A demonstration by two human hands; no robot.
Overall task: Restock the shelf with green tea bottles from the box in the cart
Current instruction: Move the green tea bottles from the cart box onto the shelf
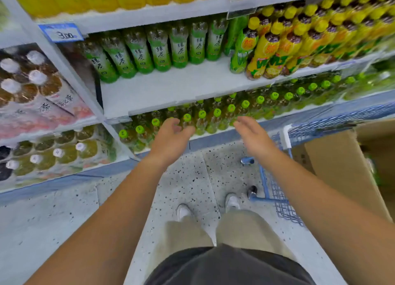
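Observation:
Several green tea bottles (158,49) with green-and-white labels stand in a row at the back of the white middle shelf (162,90); the shelf's front part is bare. My left hand (171,139) and my right hand (253,135) hang side by side in front of the shelf below, fingers relaxed, holding nothing. At the right stands the blue wire cart (277,188) with the brown cardboard box (337,167) inside; its contents are hidden.
Yellow-capped lemon tea bottles (284,41) fill the same shelf to the right. Green-capped bottles (215,116) crowd the lower shelf just behind my hands. Wrapped packs of white-capped bottles (38,82) fill the left bay. Speckled floor (192,188) and my white shoes lie below.

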